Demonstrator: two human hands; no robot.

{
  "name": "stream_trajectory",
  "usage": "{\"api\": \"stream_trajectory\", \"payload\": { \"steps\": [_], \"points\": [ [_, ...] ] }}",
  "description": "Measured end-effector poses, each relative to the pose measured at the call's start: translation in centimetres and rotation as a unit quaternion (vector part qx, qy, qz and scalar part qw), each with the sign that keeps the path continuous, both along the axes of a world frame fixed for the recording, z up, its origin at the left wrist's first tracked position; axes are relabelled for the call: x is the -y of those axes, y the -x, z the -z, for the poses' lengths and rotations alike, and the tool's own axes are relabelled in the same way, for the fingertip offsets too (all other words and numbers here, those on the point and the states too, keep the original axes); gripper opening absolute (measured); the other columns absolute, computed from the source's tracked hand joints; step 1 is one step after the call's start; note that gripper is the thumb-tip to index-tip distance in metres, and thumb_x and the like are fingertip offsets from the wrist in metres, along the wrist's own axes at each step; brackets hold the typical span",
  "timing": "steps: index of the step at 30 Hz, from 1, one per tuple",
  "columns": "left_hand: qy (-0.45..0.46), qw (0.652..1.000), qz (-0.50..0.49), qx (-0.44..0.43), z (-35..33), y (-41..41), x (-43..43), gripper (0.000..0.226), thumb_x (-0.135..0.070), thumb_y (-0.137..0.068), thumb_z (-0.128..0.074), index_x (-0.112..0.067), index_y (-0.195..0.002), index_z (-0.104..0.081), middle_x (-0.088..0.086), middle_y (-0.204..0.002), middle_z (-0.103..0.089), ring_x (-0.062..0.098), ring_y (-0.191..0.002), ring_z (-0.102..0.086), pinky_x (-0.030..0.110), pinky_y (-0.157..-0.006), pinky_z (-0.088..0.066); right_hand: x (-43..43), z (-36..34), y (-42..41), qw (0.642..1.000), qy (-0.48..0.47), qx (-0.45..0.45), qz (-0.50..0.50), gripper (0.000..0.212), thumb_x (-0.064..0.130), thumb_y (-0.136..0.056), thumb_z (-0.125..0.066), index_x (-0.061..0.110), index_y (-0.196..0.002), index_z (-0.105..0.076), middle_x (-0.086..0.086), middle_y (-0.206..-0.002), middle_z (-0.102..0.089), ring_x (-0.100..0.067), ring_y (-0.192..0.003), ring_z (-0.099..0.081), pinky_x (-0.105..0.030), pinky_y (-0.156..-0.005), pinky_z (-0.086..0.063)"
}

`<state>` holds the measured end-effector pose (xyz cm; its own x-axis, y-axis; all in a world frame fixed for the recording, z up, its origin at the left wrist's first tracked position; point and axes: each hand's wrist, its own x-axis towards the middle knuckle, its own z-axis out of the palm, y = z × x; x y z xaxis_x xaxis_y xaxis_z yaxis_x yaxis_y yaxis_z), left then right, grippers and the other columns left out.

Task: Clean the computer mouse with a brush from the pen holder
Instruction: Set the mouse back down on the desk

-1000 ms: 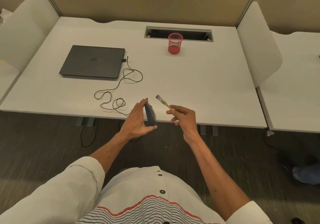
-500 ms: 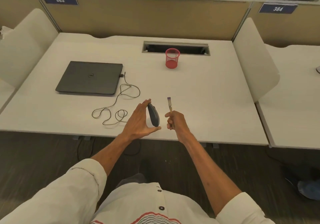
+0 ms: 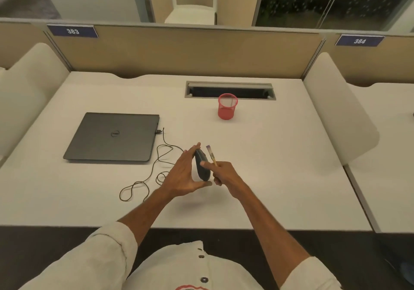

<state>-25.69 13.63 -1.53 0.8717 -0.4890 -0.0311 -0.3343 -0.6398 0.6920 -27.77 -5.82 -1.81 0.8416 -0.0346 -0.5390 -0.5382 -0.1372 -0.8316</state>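
My left hand (image 3: 182, 174) grips a dark grey computer mouse (image 3: 201, 165), held on edge just above the white desk (image 3: 268, 166), thumb under it and fingers along its top. Its black cable (image 3: 154, 166) loops across the desk to the laptop. My right hand (image 3: 223, 174) holds a small brush (image 3: 211, 153) with a wooden handle and pale bristles pointing up and away; its forefinger touches the mouse's side. The red mesh pen holder (image 3: 227, 106) stands upright farther back, near the cable slot, and looks empty.
A closed dark laptop (image 3: 112, 137) lies at the left of the desk. A cable slot (image 3: 230, 90) is cut into the back of the desk. Beige partitions (image 3: 179, 52) and white side dividers (image 3: 336, 110) bound the desk.
The view has tilted up and moved closer over the desk. My right hand has come in against the mouse, and the brush has swung from pointing left to pointing up and away.
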Motion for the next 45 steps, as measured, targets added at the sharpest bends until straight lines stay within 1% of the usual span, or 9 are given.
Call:
{"api": "stream_trajectory", "payload": {
  "steps": [5,10,14,18,24,30,37,41,45],
  "points": [
    [-0.021,0.999,-0.004,-0.039,0.9,-2.6,-0.2,0.134,-0.068,-0.077,-0.087,-0.019,-0.173,-0.006,-0.006,-0.181,-0.013,0.018,-0.167,-0.019,0.046,-0.137,-0.023,-1.5,0.7,-3.2,0.996,0.082,-0.016,0.016,0.044,0.054,-0.09,-0.082,0.013,-0.087,-0.064,-0.005,-0.084,-0.07,-0.017,-0.066,-0.059,-0.027,-0.063,-0.05],
    [-0.054,0.998,0.005,-0.029,1.9,-4.9,-0.5,0.132,-0.069,-0.08,-0.084,-0.013,-0.172,-0.008,-0.001,-0.181,-0.013,0.017,-0.168,-0.014,0.041,-0.139,-0.012,-3.1,1.5,-4.6,0.979,0.197,-0.018,0.051,0.058,0.057,-0.088,-0.08,0.005,-0.111,-0.066,-0.008,-0.104,-0.074,-0.028,-0.096,-0.072,-0.037,-0.077,-0.058],
    [-0.065,0.997,0.016,-0.036,2.7,-5.3,-0.5,0.126,-0.067,-0.079,-0.086,-0.011,-0.17,-0.018,0.003,-0.179,-0.021,0.02,-0.167,-0.018,0.044,-0.138,-0.011,-4.0,2.2,-4.2,0.963,0.262,-0.01,0.066,0.061,0.059,-0.085,-0.08,0.006,-0.109,-0.061,-0.008,-0.1,-0.071,-0.029,-0.09,-0.067,-0.033,-0.072,-0.047],
    [-0.078,0.996,0.019,-0.039,3.3,-5.8,0.0,0.122,-0.062,-0.08,-0.087,-0.008,-0.169,-0.022,0.006,-0.177,-0.025,0.022,-0.167,-0.021,0.044,-0.138,-0.012,-4.3,2.5,-4.4,0.956,0.285,-0.022,0.066,0.06,0.058,-0.082,-0.079,0.01,-0.11,-0.055,-0.005,-0.098,-0.067,-0.029,-0.087,-0.063,-0.033,-0.071,-0.047],
    [-0.111,0.993,0.022,-0.045,3.7,-6.4,1.1,0.111,-0.05,-0.084,-0.087,-0.013,-0.168,-0.025,0.006,-0.179,-0.021,0.022,-0.169,-0.013,0.045,-0.138,-0.009,-4.1,3.0,-4.9,0.953,0.288,-0.045,0.08,0.064,0.058,-0.08,-0.08,0.008,-0.113,-0.056,-0.005,-0.099,-0.067,-0.032,-0.094,-0.067,-0.034,-0.07,-0.048],
    [-0.154,0.986,0.054,-0.037,3.9,-7.5,1.8,0.109,-0.055,-0.086,-0.083,-0.015,-0.168,-0.023,0.004,-0.181,-0.013,0.02,-0.17,-0.005,0.046,-0.138,-0.003,-3.7,3.3,-5.2,0.953,0.284,-0.063,0.088,0.069,0.059,-0.081,-0.082,0.007,-0.117,-0.056,-0.009,-0.105,-0.069,-0.033,-0.1,-0.07,-0.039,-0.079,-0.057],
    [-0.183,0.98,0.075,-0.033,4.3,-7.9,1.3,0.112,-0.065,-0.086,-0.079,-0.017,-0.169,-0.021,0.002,-0.181,-0.009,0.019,-0.17,-0.001,0.044,-0.138,0.0,-3.2,3.5,-5.4,0.959,0.265,-0.083,0.064,0.079,0.064,-0.076,-0.087,0.007,-0.122,-0.057,-0.011,-0.114,-0.07,-0.033,-0.108,-0.068,-0.034,-0.076,-0.049],
    [-0.195,0.977,0.074,-0.035,4.4,-8.0,1.5,0.117,-0.07,-0.086,-0.077,-0.016,-0.171,-0.017,0.002,-0.182,-0.007,0.02,-0.17,-0.001,0.045,-0.139,-0.001,-2.2,3.3,-5.6,0.961,0.262,-0.073,0.045,0.08,0.072,-0.076,-0.085,0.008,-0.117,-0.06,-0.007,-0.108,-0.07,-0.027,-0.097,-0.065,-0.032,-0.074,-0.046],
    [-0.188,0.978,0.077,-0.048,4.4,-8.3,1.4,0.128,-0.072,-0.081,-0.08,-0.015,-0.172,-0.009,0.002,-0.182,-0.002,0.019,-0.17,0.001,0.045,-0.139,0.001,-0.3,2.7,-5.7,0.972,0.204,-0.053,0.099,0.072,0.079,-0.088,-0.068,0.01,-0.106,-0.063,-0.003,-0.097,-0.073,-0.027,-0.087,-0.07,-0.034,-0.074,-0.05]
  ]
}}
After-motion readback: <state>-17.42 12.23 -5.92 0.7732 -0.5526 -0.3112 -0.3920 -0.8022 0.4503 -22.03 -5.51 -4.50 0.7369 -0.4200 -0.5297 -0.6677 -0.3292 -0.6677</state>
